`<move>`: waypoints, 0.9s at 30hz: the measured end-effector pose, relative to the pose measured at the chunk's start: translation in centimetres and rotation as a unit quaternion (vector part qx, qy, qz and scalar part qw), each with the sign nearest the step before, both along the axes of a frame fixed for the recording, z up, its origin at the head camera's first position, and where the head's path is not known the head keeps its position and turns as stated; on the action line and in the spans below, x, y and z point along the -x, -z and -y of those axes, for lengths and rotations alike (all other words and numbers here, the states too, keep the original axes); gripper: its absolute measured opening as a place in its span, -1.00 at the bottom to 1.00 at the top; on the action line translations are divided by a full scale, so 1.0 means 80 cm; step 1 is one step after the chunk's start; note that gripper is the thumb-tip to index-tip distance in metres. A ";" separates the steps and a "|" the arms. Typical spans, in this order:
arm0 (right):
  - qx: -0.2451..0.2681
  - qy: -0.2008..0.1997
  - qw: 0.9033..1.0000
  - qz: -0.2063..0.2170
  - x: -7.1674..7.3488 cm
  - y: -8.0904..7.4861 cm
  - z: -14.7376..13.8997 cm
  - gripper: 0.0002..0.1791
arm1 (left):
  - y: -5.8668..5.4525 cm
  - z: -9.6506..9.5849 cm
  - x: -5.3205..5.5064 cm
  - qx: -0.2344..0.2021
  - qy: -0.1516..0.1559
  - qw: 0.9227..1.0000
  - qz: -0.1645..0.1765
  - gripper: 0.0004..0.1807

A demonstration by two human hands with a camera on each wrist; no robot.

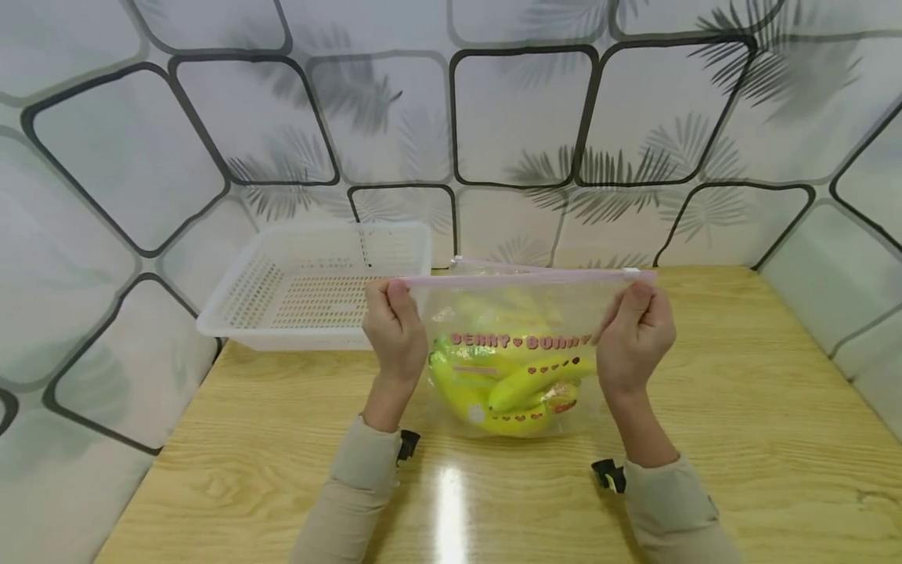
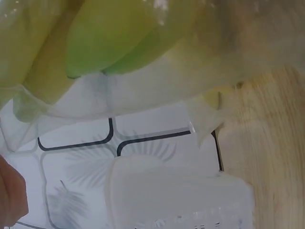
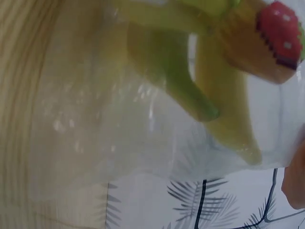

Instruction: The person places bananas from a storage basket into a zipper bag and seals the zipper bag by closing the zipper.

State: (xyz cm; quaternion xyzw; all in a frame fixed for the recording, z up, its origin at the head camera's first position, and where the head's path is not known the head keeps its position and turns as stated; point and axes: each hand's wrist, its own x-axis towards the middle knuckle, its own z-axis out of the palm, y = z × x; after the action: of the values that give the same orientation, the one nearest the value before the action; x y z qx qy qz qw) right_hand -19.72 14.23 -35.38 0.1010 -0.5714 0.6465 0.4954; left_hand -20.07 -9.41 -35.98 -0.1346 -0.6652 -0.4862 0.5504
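A clear zip bag with a pink slider strip and "Berry Bunny" print is held up at its top corners. My left hand grips its upper left corner, thumb on top. At the upper right corner, near the white slider, my right hand pinches the bag. Yellow bananas with green tips show through the plastic, with a rounded orange-yellow item partly behind a printed strawberry. In the left wrist view, green-tipped bananas press against the film. The right wrist view shows bananas inside too.
Behind my left hand stands a white plastic basket with slotted sides, at the back left of the wooden table. Another pink-edged bag shows behind the held strip, its extent hidden. A patterned cloth rises behind the table.
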 end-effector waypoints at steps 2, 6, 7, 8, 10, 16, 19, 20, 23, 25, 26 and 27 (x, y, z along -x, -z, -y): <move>-0.006 0.023 1.000 -0.014 0.004 0.001 -0.004 -0.55 | 0.000 0.001 0.001 0.019 -0.022 0.999 -0.013 -0.52; -0.015 0.054 0.998 -0.038 0.011 0.003 -0.010 -0.50 | 0.002 0.003 0.004 0.043 -0.037 0.998 -0.027 -0.57; -0.020 0.063 0.997 -0.038 0.012 0.003 -0.011 -0.50 | 0.002 0.004 0.004 0.046 -0.039 0.998 -0.028 -0.58; -0.026 0.072 0.996 -0.036 0.013 0.005 -0.012 -0.50 | 0.003 0.004 0.005 0.049 -0.041 0.998 -0.029 -0.58; -0.041 0.079 0.995 -0.031 0.013 0.007 -0.014 -0.49 | 0.006 0.005 0.004 0.049 -0.043 0.997 -0.031 -0.58; -0.088 0.004 0.995 -0.053 0.009 0.010 -0.021 -0.40 | 0.011 0.007 0.003 0.028 -0.017 0.999 -0.030 -0.57; -0.098 -0.010 0.993 -0.060 0.009 0.008 -0.022 -0.37 | 0.008 0.008 0.003 0.022 -0.005 1.000 -0.019 -0.55; -0.099 -0.008 0.993 -0.060 0.009 0.007 -0.022 -0.36 | 0.008 0.008 0.003 0.022 -0.002 1.000 -0.013 -0.55; -0.092 -0.003 0.994 -0.057 0.010 0.008 -0.021 -0.35 | 0.008 0.008 0.003 0.026 -0.001 1.000 0.007 -0.53; -0.080 -0.007 0.995 -0.053 0.011 0.009 -0.022 -0.36 | 0.007 0.007 0.003 0.032 -0.015 0.999 0.017 -0.56; -0.074 -0.009 0.996 -0.052 0.011 0.009 -0.022 -0.36 | 0.006 0.006 0.002 0.035 -0.027 0.999 0.020 -0.59; -0.068 -0.012 0.996 -0.051 0.012 0.010 -0.023 -0.37 | 0.003 0.004 0.001 0.042 -0.041 0.998 0.017 -0.65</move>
State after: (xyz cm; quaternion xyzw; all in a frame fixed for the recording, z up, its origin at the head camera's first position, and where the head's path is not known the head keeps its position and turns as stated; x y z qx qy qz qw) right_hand -20.65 16.03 -36.18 0.1740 -0.5865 0.6063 0.5080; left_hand -20.17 -9.75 -36.26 -0.1217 -0.6995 -0.4370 0.5521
